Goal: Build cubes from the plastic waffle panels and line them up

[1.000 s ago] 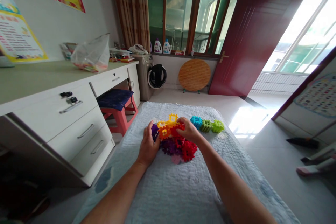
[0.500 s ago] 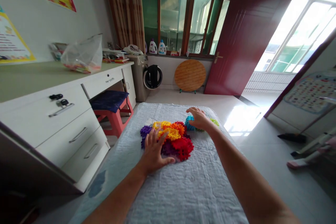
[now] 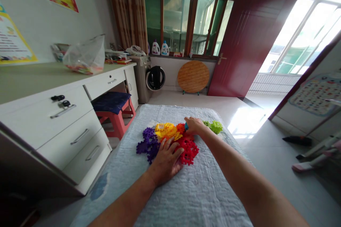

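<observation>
A pile of plastic interlocking blocks lies on the cloth-covered surface (image 3: 191,191): purple pieces (image 3: 149,140) at the left, yellow pieces (image 3: 165,130) at the back, red pieces (image 3: 189,150) at the right. My left hand (image 3: 167,158) rests on the near side of the pile, fingers bent over the red and orange pieces; whether it grips one cannot be made out. At the pile's right back edge, my right hand (image 3: 194,126) has its fingers closed on a blue block (image 3: 186,126), mostly hidden by them. Green blocks (image 3: 215,126) lie just beyond my right wrist.
To the left stand a white desk (image 3: 66,113) with a plastic bag (image 3: 86,56) on top and a pink stool (image 3: 117,113) with a dark seat. Behind are a washing machine (image 3: 142,78), a round wooden board (image 3: 193,76) and a red door (image 3: 247,35).
My right hand has closed on the blue block and brought it left to the pile. My left hand has moved right, from the purple side onto the red pieces. More purple and green blocks show.
</observation>
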`<state>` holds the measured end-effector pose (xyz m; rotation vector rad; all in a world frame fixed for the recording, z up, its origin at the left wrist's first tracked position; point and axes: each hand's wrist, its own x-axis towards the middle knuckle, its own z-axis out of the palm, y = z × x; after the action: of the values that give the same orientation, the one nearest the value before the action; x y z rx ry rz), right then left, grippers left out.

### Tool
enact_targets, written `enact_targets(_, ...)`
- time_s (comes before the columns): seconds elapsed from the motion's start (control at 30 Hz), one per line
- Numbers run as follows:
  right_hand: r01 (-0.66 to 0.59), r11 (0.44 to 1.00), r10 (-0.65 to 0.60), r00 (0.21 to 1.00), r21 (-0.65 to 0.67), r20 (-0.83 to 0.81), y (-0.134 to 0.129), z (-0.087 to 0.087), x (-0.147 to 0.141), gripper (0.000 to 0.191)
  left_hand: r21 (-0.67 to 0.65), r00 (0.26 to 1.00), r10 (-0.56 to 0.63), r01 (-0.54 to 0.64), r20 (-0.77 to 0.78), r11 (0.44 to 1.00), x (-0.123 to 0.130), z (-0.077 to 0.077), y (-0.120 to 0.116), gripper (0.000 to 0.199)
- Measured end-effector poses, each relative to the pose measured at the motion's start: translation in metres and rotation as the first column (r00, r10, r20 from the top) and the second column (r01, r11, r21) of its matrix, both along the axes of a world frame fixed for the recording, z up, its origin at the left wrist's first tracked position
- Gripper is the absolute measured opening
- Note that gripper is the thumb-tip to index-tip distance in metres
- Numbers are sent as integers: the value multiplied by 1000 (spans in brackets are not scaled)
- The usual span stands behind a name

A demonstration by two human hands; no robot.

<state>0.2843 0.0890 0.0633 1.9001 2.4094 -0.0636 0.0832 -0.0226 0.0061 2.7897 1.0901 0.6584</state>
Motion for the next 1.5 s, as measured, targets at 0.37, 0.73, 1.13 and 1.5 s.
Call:
enact_targets(0.37,14,999,-33,931,-53,-364,0,-1,7,72,2,988,92,-93,125,996,-9,-4,4,68)
enact_targets(0.73,45,998,-53,971,-39,-235,21,-40,-13,60,95,999,-1,-3,44,996,3,-10,-5,74)
enact_targets(1.13,-20,980,132,807,197,-576,-16,-18,-19,21,144,952,302,-307,53,941,3,-9,4,66)
enact_targets(1.5,-157,971,228,839,181,-495,-40,6,35,54,117,822,531,-560,205,820,-9,-10,10,74)
